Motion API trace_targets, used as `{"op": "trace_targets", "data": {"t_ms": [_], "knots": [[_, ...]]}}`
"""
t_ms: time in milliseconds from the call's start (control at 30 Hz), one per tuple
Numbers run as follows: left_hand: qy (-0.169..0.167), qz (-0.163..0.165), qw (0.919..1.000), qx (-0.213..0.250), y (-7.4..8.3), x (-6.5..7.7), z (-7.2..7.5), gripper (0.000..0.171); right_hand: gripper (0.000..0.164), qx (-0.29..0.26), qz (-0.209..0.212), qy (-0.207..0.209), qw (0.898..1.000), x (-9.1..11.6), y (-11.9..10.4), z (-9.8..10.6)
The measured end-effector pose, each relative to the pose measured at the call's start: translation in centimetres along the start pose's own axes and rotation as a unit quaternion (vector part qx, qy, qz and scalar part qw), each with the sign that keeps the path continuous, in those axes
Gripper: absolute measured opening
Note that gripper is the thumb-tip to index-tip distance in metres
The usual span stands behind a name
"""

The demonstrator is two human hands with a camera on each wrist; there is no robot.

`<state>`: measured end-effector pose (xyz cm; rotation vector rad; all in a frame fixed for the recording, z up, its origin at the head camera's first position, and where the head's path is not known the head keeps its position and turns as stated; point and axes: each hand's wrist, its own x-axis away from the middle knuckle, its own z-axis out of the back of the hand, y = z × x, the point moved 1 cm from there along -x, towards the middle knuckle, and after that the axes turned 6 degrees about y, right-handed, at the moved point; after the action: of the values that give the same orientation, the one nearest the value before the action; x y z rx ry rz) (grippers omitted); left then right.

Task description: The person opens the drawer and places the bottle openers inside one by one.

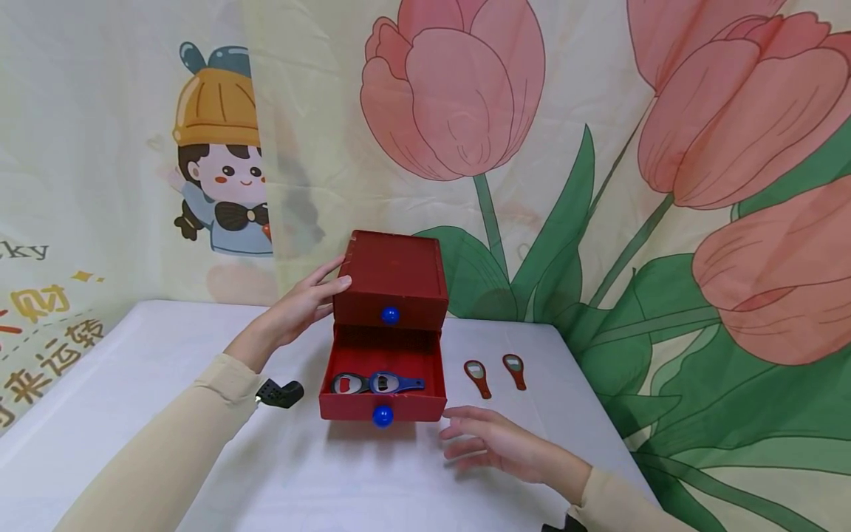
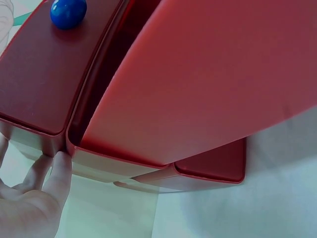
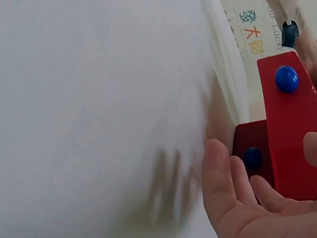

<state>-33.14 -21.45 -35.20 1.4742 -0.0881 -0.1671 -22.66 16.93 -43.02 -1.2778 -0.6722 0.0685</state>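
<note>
A red two-drawer box [image 1: 392, 266] stands on the table, its lower drawer [image 1: 425, 358] pulled out and its upper drawer closed. Inside the lower drawer lie a blue bottle opener [image 1: 399, 383] and a dark-rimmed bottle opener [image 1: 360, 382], side by side near the front. My left hand [image 1: 295, 314] touches the left side of the box with its fingertips, as the left wrist view also shows. Close to the drawer's front right corner, my right hand [image 1: 499, 447] hovers with fingers loosely extended, holding nothing. Two reddish-brown bottle openers [image 1: 483, 388] lie right of the box.
Each drawer front has a round blue knob [image 1: 383, 416]. The white-covered table [image 1: 186, 347] meets a hanging cloth [image 1: 319, 111] printed with tulips and a cartoon figure. A black wrist device [image 1: 281, 394] projects from the left sleeve.
</note>
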Motion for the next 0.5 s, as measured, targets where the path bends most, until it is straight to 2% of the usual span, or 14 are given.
{"op": "trace_targets", "data": {"t_ms": [300,500], "knots": [[-0.001,-0.003,1.0000,-0.001,0.1,0.1,0.0,0.085,0.067,-0.038,-0.028,-0.063,0.997,-0.7,0.4,-2.2],[0.000,0.001,1.0000,0.002,0.2,0.0,0.0,0.084,0.069,-0.075,-0.044,-0.108,0.990,-1.2,0.0,-3.8]]}}
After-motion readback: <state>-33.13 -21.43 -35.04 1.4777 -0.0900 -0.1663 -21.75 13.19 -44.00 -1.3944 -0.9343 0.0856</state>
